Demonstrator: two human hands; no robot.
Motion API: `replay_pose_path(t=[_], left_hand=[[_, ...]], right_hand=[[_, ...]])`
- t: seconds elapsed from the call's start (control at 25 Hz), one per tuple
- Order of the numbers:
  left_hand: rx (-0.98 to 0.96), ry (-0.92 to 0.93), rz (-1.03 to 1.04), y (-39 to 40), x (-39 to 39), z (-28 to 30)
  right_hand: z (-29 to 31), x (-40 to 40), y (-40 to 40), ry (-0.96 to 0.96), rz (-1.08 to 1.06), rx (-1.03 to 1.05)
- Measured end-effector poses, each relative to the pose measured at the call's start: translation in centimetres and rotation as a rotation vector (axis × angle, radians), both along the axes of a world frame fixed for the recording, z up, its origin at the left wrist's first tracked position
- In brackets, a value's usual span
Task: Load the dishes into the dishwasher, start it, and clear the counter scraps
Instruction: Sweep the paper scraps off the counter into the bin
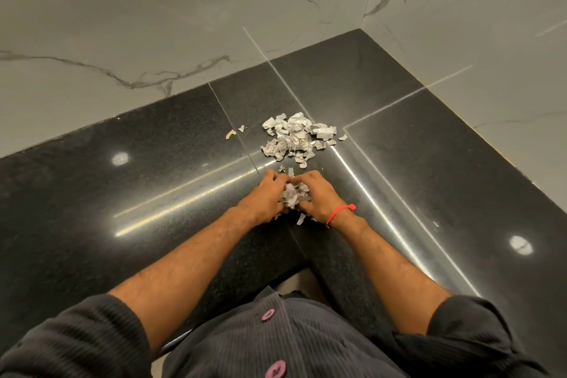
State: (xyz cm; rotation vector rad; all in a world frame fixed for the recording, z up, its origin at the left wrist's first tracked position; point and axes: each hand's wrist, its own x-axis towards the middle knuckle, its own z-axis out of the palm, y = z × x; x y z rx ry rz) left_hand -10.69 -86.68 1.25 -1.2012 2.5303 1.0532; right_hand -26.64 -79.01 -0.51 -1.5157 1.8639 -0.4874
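Dark ribbed shirt point(306, 344) nearest; crumpled grey-white paper scraps point(294, 195) are gripped between curled left hand point(264, 198) and right hand point(319, 201); loose pile point(296, 136) farther on black granite counter point(122, 193).

Home kitchen corner; black granite counter point(153, 163), marble-veined wall tiles point(153, 24)

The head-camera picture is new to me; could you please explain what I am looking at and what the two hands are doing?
There is no machine here: a person wears a camera on the head, so you look down along both bare arms. The left hand and the right hand, with a red thread wristband, cup a crumpled bunch of grey-white paper scraps between them. Farther off on the polished black stone counter lies a loose pile of torn paper scraps, with a small tan crumb to its left. Marble-look wall tiles stand behind.
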Motion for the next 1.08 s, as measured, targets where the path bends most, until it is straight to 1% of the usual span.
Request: replay_pose_path(t=[0.08,0.24,0.4,0.56,0.76,0.88,1.08], left_hand=[[-0.032,0.081,0.041,0.4,-0.2,0.6],[-0.065,0.281,0.237,0.1,0.5,2.3],[-0.013,0.367,0.323,0.0,1.9,4.1],[-0.002,0.389,0.408,0.8,4.2,5.3],[-0.032,0.398,0.591,2.6,9.3,5.9],[-0.034,0.416,0.742,4.6,13.8,6.4],[-0.072,0.412,0.973,9.5,22.5,6.9]], right_hand=[[1.0,-0.1,-0.4,0.002,-0.030,-0.069],[3.6,0.0,-2.1,-0.064,-0.064,-0.124],[4.8,0.6,-3.1,-0.155,-0.031,-0.137],[5.5,2.7,-3.6,-0.228,0.050,-0.139],[5.4,7.3,-5.1,-0.150,0.223,-0.187],[5.6,12.2,-5.5,-0.201,0.344,-0.163],[5.5,21.9,-4.8,-0.208,0.553,-0.130]])
